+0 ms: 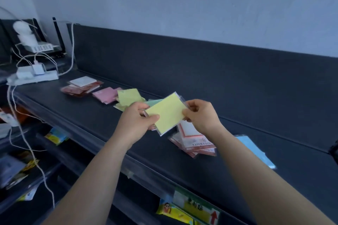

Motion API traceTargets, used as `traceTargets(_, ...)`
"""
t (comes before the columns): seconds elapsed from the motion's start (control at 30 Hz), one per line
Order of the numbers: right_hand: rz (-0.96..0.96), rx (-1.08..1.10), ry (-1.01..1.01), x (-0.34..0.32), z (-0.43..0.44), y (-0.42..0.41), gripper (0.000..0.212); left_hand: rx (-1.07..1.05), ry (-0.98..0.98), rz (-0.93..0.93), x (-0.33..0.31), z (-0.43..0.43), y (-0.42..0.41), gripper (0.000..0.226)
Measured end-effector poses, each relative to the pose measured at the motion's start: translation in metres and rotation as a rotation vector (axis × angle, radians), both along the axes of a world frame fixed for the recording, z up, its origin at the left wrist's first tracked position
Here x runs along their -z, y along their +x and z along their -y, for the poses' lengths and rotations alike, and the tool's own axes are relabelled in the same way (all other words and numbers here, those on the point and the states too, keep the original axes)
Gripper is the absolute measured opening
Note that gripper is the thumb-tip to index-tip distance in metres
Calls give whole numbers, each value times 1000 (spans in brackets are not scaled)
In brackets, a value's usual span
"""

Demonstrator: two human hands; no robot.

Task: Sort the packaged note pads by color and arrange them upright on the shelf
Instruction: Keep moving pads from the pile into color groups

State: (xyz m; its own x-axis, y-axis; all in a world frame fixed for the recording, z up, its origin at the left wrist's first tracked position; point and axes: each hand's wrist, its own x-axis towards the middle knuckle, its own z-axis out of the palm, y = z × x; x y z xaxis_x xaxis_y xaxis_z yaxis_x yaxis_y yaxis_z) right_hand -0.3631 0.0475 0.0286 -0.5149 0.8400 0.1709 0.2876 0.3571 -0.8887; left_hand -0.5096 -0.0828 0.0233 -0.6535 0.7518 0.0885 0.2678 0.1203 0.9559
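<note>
Both hands hold a yellow packaged note pad (167, 112) above the dark shelf top (256, 133). My left hand (136, 120) grips its left edge, my right hand (200, 115) pinches its right edge. More packets seem stacked under the yellow one in my left hand. On the shelf behind lie flat piles: red-and-white pads (82, 86) at far left, pink pads (107, 95), yellow pads (129, 97), and a green pad (154, 103) partly hidden. A red-and-white pile (193, 140) lies under my right wrist. A blue pad (254, 150) lies to the right.
A white power strip (33, 77) with chargers and cables, and a router (43, 47), crowd the shelf's left end. A cable (27, 144) hangs down over the front edge. Lower shelves hold colourful packaged goods (188, 210). A dark back panel (201, 64) runs behind the shelf.
</note>
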Motion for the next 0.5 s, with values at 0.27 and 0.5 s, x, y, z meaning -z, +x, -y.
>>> traceTargets(0.27,79,29,62,-8,-9,-116,13,-136,22,-79,-10,-12,-111,32)
traceTargets(0.5,274,55,161,-8,-21,-190,23,-132,-82,-240,-7,-36,-179,31)
